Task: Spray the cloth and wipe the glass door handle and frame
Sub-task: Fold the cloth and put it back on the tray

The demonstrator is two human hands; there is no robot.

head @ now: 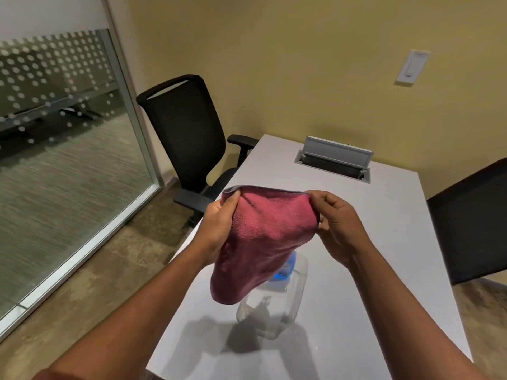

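A dark pink cloth (260, 237) hangs in the air above the table, stretched along its top edge. My left hand (218, 223) pinches its left corner and my right hand (337, 223) pinches its right corner. Below and behind the cloth stands a clear spray bottle (274, 305) with a blue head (285, 270), partly hidden by the hanging cloth. A glass wall panel (63, 160) with a frosted dot band and a metal frame (137, 124) fills the left side. No door handle is in view.
The grey table (356, 270) has an open cable box with a raised lid (336, 157) at its far end. A black mesh office chair (186, 135) stands at the table's left, another black chair (472, 215) at the right. A wall switch (413, 67) sits on the yellow wall.
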